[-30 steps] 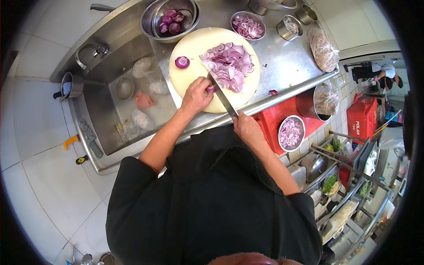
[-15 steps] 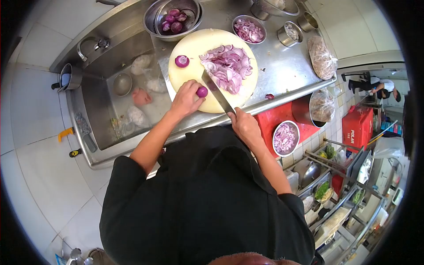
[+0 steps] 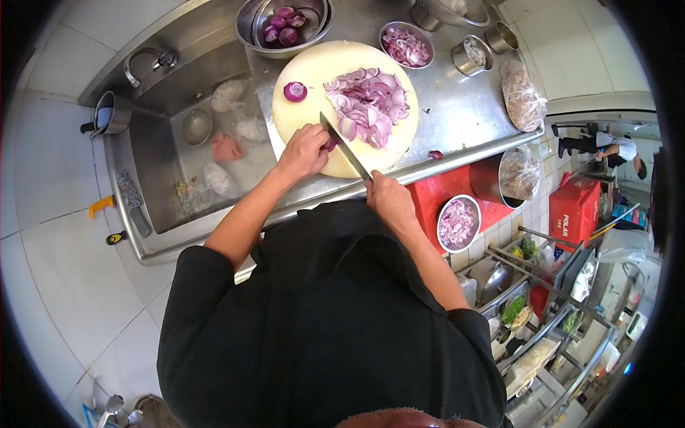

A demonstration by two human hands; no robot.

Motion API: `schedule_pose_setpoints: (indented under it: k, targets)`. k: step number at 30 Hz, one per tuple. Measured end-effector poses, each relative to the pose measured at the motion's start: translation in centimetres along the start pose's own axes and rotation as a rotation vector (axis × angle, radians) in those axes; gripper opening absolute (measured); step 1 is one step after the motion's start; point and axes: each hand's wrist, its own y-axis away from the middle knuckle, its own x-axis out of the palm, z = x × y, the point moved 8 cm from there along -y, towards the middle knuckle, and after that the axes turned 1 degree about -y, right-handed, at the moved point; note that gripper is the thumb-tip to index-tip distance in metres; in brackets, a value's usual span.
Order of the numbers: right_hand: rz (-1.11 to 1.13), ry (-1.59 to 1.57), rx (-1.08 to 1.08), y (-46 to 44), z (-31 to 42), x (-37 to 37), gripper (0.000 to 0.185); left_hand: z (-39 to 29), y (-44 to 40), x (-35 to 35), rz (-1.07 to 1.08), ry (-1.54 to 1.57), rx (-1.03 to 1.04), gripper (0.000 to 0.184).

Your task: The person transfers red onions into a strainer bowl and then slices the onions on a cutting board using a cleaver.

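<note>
My left hand (image 3: 305, 151) is closed on a red onion piece (image 3: 330, 144) near the left front of the round cutting board (image 3: 300, 71). In my right hand (image 3: 390, 197) is the handle of a knife (image 3: 345, 148), whose blade lies against the onion piece beside my left fingers. A heap of sliced red onion (image 3: 369, 105) covers the board's right half. One cut red onion (image 3: 295, 91) rests alone at the board's left. The underside of the held piece is hidden by my fingers.
Left of the board is a sink (image 3: 160, 167) holding bags. Behind stand a bowl of whole onions (image 3: 258, 47) and a bowl of slices (image 3: 406, 44). Another bowl of chopped onion (image 3: 458, 224) sits below the counter edge. A person (image 3: 619, 148) is far right.
My left fingers have closed over the onion piece, which showed openly half a second ago. The knife has swung left, up against it.
</note>
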Motion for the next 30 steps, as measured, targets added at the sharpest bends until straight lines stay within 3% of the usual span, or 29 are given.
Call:
schedule_pose_setpoints:
  k: [19,24,30]
  targets:
    - [-0.025,-0.034,-0.024,0.9,1.2,-1.7,0.028,0.2,0.8,-0.2,-0.109,0.049,-0.062,0.019]
    - [0.022,-0.009,0.008,-0.2,0.2,1.2,0.029,-0.3,1.0,-0.6,-0.175,0.038,-0.046,0.019]
    - [0.038,-0.034,0.024,0.9,1.0,-1.1,0.029,0.3,1.4,-0.3,-0.118,0.053,-0.096,0.021]
